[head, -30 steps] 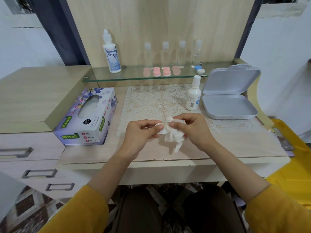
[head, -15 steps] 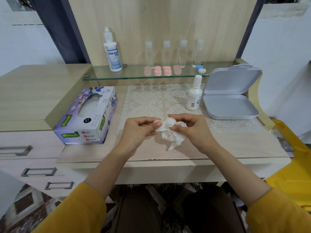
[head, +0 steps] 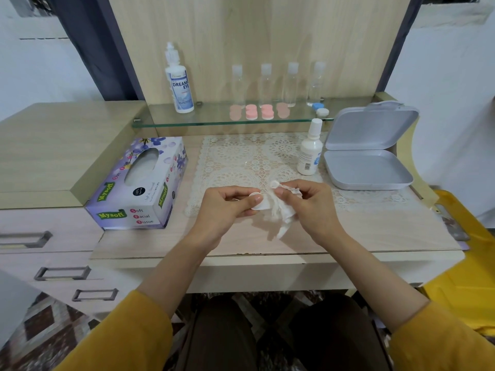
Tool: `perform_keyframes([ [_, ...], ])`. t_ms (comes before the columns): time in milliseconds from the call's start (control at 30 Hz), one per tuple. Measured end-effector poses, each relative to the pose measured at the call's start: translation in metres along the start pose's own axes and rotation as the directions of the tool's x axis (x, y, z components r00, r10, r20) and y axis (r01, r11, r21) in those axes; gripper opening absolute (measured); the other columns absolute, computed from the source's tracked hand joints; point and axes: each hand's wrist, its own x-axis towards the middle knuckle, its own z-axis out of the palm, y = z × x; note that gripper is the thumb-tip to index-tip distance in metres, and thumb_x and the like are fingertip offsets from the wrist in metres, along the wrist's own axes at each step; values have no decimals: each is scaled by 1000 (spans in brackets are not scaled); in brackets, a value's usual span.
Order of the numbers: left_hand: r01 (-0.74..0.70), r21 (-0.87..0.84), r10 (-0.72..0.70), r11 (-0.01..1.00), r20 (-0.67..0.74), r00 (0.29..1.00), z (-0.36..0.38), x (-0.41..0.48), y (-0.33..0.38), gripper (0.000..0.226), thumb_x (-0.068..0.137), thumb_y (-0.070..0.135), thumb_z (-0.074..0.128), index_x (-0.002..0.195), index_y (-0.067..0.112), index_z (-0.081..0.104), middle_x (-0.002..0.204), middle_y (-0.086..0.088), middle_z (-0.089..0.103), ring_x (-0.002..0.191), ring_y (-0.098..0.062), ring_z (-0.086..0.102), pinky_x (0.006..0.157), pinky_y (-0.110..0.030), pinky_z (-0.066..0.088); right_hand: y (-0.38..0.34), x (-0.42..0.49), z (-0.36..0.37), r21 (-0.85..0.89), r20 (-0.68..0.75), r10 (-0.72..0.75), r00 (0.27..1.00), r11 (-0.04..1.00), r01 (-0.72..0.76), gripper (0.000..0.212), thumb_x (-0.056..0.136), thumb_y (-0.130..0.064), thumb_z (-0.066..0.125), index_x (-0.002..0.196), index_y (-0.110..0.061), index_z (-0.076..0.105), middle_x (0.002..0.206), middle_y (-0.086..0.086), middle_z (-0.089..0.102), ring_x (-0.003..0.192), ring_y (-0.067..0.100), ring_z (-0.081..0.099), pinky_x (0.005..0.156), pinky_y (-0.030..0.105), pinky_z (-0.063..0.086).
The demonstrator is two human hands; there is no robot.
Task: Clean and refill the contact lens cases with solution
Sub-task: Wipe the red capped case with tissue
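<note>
A small white round lens case piece [head: 258, 202] sits above the front middle of the tabletop [head: 375, 231], pinched between the thumb and curled fingers of the left hand [head: 227, 207]. Whether it is a cap or a cup is hard to tell at this size. Touching it at its 3 o'clock side is a crumpled white tissue [head: 281, 218], gripped by the right hand [head: 308, 207] with fingers curled round it; a loose tail hangs toward 6 o'clock.

Under and beyond the hands lies a lace mat [head: 241, 162]. At about 1 o'clock from the hands a small white bottle [head: 309, 153] stands upright on the mat, and just beside it at 2 o'clock is an open grey box [head: 367, 170], its lid tilted back. At 9 o'clock sits a tissue box [head: 139, 188].

At 12 o'clock a glass shelf [head: 214, 117] carries a tall solution bottle [head: 180, 84] at its left end, four clear bottles [head: 291, 84] in a row, pink lens cases [head: 258, 112] in front of them, and a blue and white case [head: 320, 109] toward the right end.
</note>
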Motion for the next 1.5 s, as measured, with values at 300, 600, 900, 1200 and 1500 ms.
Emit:
perform_keyframes([
  [300,88,-60,-81,994,119,990,-3,5,1,16,84,16,62,88,4,70,90,-13,71,79,-18,69,73,-19,54,-1,-4,-4,76,90,-53,995,996,46,44,76,13,63,108,-18,62,94,-4,68,86,-1,64,81,17,50],
  [600,80,77,-94,994,204,974,-12,13,7,20,81,9,66,97,21,69,84,1,70,74,-10,60,70,-22,44,5,-3,-12,-29,66,3,998,1000,-1,46,68,11,72,103,-18,64,94,2,65,72,6,60,75,22,52],
  [900,-344,813,285,470,229,931,-4,32,-19,25,82,27,66,106,29,67,110,13,64,103,-13,47,94,-33,30,4,-7,-26,-235,-8,-60,998,970,57,23,71,-6,76,65,-26,66,77,-9,64,66,6,56,60,12,42],
  [1200,-413,889,297,197,348,889,-5,32,-24,30,86,35,57,115,30,61,118,14,59,113,-11,41,91,-31,20,-6,-19,-25,-256,120,-109,987,957,137,29,77,-3,70,70,-31,67,76,16,69,71,37,59,60,37,45],
  [1500,-374,763,451,526,123,884,-77,-44,-26,22,83,28,60,101,19,70,92,6,69,82,-3,55,78,-6,35,-16,-49,38,-187,325,-157,933,956,226,27,78,-3,69,72,-29,68,72,14,68,67,35,57,57,38,45],
])
